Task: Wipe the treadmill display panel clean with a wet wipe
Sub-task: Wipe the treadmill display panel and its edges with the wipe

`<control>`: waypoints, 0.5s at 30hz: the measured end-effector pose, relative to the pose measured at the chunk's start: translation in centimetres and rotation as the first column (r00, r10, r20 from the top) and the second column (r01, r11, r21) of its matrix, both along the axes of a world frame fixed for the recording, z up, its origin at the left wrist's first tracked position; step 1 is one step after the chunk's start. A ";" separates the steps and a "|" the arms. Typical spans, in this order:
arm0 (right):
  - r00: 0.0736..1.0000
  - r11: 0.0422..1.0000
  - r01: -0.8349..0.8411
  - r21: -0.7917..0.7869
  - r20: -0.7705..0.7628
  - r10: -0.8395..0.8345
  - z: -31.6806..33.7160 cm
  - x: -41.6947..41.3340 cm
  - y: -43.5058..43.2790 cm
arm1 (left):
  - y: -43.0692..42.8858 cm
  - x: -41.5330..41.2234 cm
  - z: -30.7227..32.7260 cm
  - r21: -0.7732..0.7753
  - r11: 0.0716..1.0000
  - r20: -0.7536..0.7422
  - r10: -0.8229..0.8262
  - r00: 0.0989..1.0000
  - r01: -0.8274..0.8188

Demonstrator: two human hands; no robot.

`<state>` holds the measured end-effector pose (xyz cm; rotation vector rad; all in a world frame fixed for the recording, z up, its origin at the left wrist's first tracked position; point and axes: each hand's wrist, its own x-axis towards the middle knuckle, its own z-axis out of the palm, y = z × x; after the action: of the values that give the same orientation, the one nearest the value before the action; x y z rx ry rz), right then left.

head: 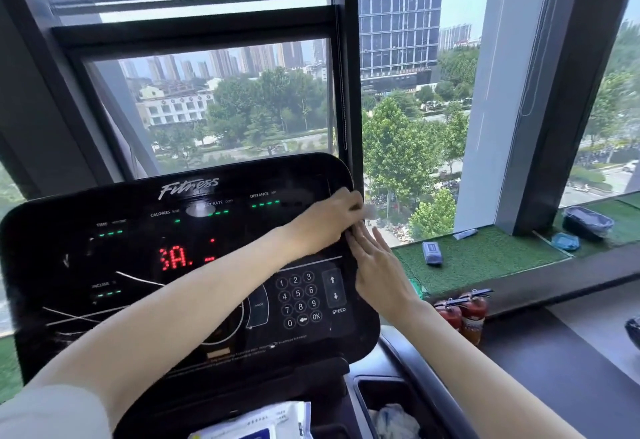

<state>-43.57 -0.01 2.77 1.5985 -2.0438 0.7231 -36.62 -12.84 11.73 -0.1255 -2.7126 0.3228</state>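
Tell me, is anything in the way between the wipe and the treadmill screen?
Nothing visible is. The left hand pinches the wet wipe right at the right edge of the display panel. The right hand lies open beside that edge, below the wipe, not between them.

Turf-covered sill (485,258): blue pack (432,253), tube (465,234), tray (587,223)

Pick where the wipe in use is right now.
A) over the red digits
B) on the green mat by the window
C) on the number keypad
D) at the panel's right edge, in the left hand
D: the left hand grips the wipe at the right edge of the panel, above the keypad.
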 end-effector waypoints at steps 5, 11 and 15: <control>1.000 1.000 0.002 -0.004 0.002 -0.002 0.0 0.1 0.0 | -1.6 -0.5 2.0 0.205 0.968 -0.270 0.199 0.942 -0.146; 1.000 1.000 -0.022 -0.007 0.000 0.022 -0.1 0.0 0.1 | 0.2 0.6 -0.9 0.111 0.994 -0.066 -0.003 0.998 0.011; 1.000 1.000 -0.013 -0.010 -0.005 0.013 -0.4 0.1 0.1 | -1.6 -0.3 1.5 0.219 0.960 -0.357 0.247 0.901 -0.176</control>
<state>-43.47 0.07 2.33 1.6085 -2.0245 0.7319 -36.93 -14.45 13.22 0.2640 -2.3510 0.1397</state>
